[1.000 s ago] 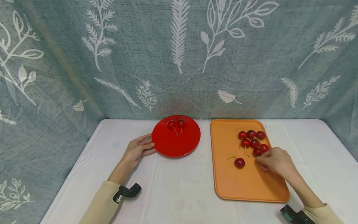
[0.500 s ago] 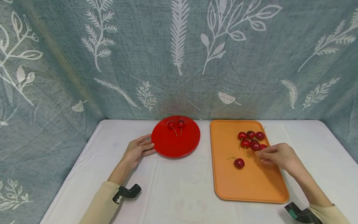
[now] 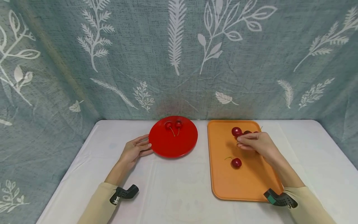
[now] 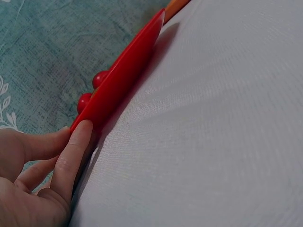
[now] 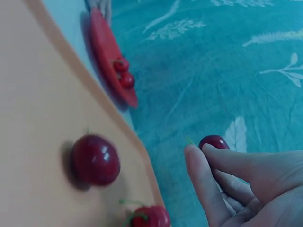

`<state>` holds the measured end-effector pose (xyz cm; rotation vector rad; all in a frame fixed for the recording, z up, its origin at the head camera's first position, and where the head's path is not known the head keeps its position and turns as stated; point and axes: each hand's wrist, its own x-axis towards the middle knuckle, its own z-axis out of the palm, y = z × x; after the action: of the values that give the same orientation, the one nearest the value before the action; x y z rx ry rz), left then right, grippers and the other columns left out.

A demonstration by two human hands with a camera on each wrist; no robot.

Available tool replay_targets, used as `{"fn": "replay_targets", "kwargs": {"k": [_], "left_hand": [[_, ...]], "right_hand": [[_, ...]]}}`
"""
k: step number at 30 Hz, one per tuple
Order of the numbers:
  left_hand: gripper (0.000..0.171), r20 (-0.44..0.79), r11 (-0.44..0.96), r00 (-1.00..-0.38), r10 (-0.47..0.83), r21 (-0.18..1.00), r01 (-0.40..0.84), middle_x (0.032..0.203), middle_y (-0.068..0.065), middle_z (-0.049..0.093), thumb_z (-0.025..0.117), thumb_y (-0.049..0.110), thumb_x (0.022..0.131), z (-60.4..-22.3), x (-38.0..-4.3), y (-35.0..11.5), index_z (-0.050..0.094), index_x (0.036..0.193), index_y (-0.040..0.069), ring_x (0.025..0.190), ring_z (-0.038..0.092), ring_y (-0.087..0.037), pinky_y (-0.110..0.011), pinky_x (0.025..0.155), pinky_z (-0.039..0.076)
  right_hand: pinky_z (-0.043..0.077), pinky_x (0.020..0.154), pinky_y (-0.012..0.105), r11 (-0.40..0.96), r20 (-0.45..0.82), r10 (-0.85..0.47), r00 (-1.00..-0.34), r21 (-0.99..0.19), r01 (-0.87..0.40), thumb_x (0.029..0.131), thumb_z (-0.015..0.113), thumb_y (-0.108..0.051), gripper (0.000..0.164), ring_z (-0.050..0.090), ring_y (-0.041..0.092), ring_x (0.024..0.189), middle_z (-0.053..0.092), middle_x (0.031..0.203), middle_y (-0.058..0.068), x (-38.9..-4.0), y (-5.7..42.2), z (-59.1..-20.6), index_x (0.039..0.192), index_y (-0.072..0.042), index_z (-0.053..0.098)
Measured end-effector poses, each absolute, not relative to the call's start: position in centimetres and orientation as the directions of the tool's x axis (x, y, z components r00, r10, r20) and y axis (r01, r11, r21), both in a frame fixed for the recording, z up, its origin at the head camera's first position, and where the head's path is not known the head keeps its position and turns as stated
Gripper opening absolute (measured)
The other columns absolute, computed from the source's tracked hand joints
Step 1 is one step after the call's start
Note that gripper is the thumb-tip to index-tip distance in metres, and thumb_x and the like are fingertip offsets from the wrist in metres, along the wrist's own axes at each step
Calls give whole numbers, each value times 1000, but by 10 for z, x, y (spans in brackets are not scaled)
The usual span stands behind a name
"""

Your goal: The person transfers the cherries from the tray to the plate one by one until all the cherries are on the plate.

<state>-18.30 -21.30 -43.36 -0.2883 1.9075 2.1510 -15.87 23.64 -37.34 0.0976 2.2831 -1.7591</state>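
A leaf-printed curtain [image 3: 126,46] hangs behind a white table [image 3: 173,186]. The right hand [image 3: 258,144] pinches one cherry [image 3: 236,131], now lifted free near the orange tray [image 3: 223,183]'s far edge; the left hand [image 3: 135,151], fingers apart, touches the red plate [image 3: 173,146]'s left rim, its two cherries [image 3: 168,125] unchanged.

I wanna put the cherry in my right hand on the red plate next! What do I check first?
1. Cherry held: ok, your right hand pinches the held cherry with its fingers.
2. Pinched by fruit or stem: cannot tell.
3. Over the plate: not ok, it's above the orange tray.
4. Red plate steady: looks ok, your left hand touches its rim.
5. Two plate cherries leave room: ok, both sit near the far rim.
6. Other tray cherries undisturbed: cannot tell, your right hand hides some.
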Motion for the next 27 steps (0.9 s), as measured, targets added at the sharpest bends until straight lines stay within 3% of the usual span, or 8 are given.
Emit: {"fn": "replay_targets", "kwargs": {"k": [8,18,23,27], "left_hand": [[59,-301,-109,-952,64,946,-306,119,-12,61,57,-7,94,-434,-183,-214,35,148,-4,89,71,-13,-31,81,59],[57,-289,-104,-956,56,950,-293,118,-11,62,58,-6,95,-434,-181,-213,36,148,-4,88,71,-13,-30,81,59],[56,-279,-93,-959,47,955,-283,122,-14,61,57,-5,95,-436,-180,-212,37,147,-4,88,71,-13,-30,80,59],[56,-278,-81,-960,40,956,-281,125,-17,60,58,-4,95,-437,-179,-212,37,147,-4,89,71,-14,-30,80,59]], "right_hand": [[57,87,34,247,-257,-104,-961,-943,225,94,67,-22,48,72,12,85,75,92,3,-176,216,-364,126,12,58],[55,90,37,106,-230,-104,-968,-970,219,95,65,-12,40,73,14,84,74,90,4,-194,175,-371,124,14,59],[56,88,38,80,-208,-143,-968,-977,198,95,64,-7,35,72,12,77,73,87,6,-208,152,-378,120,18,60],[59,81,33,65,-169,-176,-970,-985,160,94,65,-4,33,71,8,70,72,83,6,-217,136,-387,116,20,61]]}}
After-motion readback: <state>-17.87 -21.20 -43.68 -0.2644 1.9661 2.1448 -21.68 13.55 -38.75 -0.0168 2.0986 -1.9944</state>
